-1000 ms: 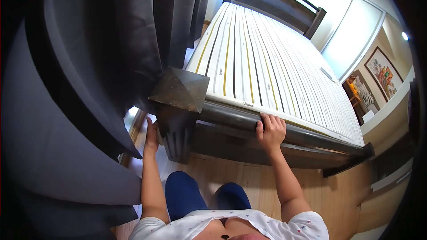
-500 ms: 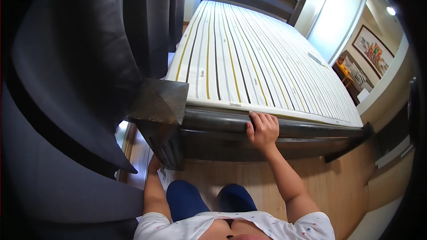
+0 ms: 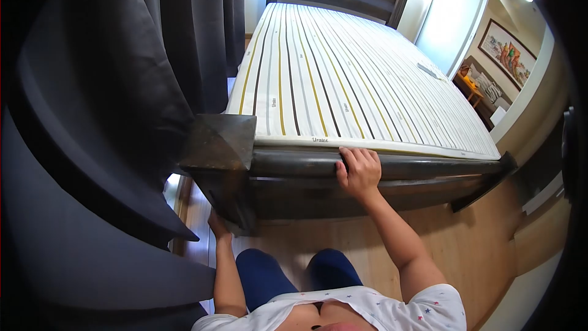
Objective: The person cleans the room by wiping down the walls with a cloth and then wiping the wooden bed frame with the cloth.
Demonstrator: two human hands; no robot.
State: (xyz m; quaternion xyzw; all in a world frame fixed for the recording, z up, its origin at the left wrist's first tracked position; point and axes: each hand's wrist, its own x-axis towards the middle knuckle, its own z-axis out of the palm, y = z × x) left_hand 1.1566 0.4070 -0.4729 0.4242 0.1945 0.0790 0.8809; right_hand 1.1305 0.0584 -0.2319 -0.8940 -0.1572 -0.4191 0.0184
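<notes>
A dark wooden bed with a thick corner post [image 3: 220, 141] and a rounded footboard rail [image 3: 294, 163] stands right in front of me. My right hand [image 3: 360, 170] is hooked over the top of that rail, its fingers at the edge of the striped mattress [image 3: 318, 79]. Low down at the post's outer left side is my left hand [image 3: 218, 225]. Its fingers are mostly hidden by shadow and the post, so what they hold, if anything, does not show.
Dark grey curtains [image 3: 116, 86] hang close along the left, near the post. A small grey object [image 3: 429, 71] lies on the mattress's far right side. Wood flooring [image 3: 422, 239] extends under and right of the bed. Beyond a sliding door [image 3: 453, 15] is a sofa [image 3: 484, 89].
The view has shifted slightly. More of my left hand shows beside the post, and a pale bit near it is no longer visible. My right hand keeps its place on the rail.
</notes>
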